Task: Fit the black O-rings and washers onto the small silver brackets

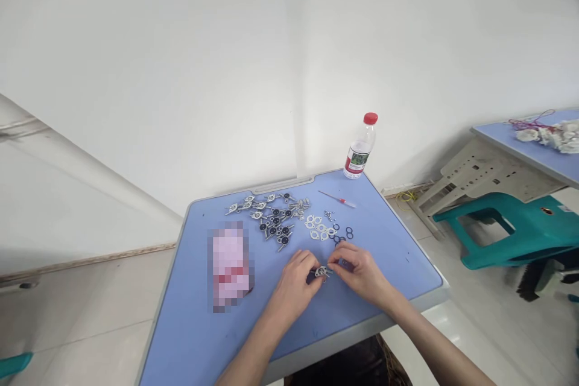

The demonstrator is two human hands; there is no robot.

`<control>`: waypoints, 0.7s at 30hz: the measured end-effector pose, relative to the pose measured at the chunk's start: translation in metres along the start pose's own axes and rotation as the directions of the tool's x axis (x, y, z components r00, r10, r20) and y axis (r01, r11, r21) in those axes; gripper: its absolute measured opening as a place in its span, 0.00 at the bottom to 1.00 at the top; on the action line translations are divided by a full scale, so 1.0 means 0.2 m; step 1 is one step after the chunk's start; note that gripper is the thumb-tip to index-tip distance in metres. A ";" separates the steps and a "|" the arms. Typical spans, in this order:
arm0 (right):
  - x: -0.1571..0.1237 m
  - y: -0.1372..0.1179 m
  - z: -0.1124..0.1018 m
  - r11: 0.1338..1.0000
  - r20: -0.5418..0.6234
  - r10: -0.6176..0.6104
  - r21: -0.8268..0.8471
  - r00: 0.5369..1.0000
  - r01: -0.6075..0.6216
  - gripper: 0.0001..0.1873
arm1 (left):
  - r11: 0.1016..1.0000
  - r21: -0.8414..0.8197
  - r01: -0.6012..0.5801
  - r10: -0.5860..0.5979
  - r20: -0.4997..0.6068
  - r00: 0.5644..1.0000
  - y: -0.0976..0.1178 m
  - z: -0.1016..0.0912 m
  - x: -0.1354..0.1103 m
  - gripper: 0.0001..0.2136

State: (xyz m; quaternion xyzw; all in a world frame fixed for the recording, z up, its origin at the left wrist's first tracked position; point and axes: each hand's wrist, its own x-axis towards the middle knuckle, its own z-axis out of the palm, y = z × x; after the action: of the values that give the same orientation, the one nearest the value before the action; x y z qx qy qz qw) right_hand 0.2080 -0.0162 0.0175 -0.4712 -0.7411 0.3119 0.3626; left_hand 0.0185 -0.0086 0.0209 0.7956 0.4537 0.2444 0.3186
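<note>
Near the front of the blue table, my left hand [296,277] is closed on a small metal fitting [321,271] with a flange and short pipe stubs. My right hand [357,271] comes in from the other side, its thumb and fingertips pinched together close to the fitting. What they pinch, if anything, is too small to make out. Just beyond my right hand lie several black rubber rings [349,233]. Left of those rings are flat, pale oval gaskets [320,228] with holes. Further left, several like fittings [275,223] lie in a group, some with black round parts.
A screwdriver [339,198] with a clear-and-red handle and some tiny screws [330,216] lie behind the gaskets. A red-capped bottle [360,148] stands at the back right corner. A pixelated pink item [230,265] rests at left. A green stool [511,229] stands on the floor at right.
</note>
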 end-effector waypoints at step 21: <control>-0.07 0.11 0.05 0.839 0.116 -0.357 -0.395 0.927 0.373 0.12 | 1.000 -0.020 0.014 -0.014 -0.001 1.000 -0.01 0.01 -0.01 0.06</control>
State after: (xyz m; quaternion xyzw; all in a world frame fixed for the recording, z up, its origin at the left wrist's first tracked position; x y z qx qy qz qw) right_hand 0.2140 -0.0218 -0.0088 -0.3808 -0.8727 0.0833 0.2941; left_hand 0.0178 -0.0098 0.0167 0.7890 0.4571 0.2469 0.3279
